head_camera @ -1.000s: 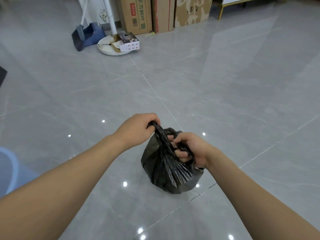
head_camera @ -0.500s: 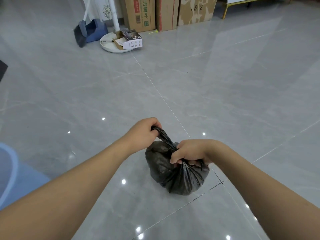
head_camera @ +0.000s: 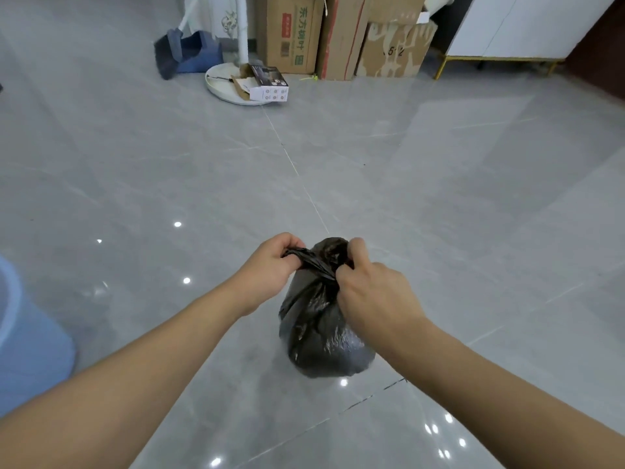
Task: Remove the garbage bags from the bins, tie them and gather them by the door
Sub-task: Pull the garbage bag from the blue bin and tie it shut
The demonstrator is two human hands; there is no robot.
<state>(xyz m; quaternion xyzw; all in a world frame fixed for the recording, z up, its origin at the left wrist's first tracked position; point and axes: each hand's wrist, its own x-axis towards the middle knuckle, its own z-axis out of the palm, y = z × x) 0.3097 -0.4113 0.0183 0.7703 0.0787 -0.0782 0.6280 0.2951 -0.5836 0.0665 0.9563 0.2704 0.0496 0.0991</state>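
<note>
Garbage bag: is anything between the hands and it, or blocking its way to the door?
Nothing is between them: the left hand and right hand both grip the twisted neck of the garbage bag. The door isn't in view, so the route can't be judged.

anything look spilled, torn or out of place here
Nothing spilled or torn: the black garbage bag looks intact, its neck gripped by the left hand and right hand. The one oddity is a small opened box lying on the fan base.
</note>
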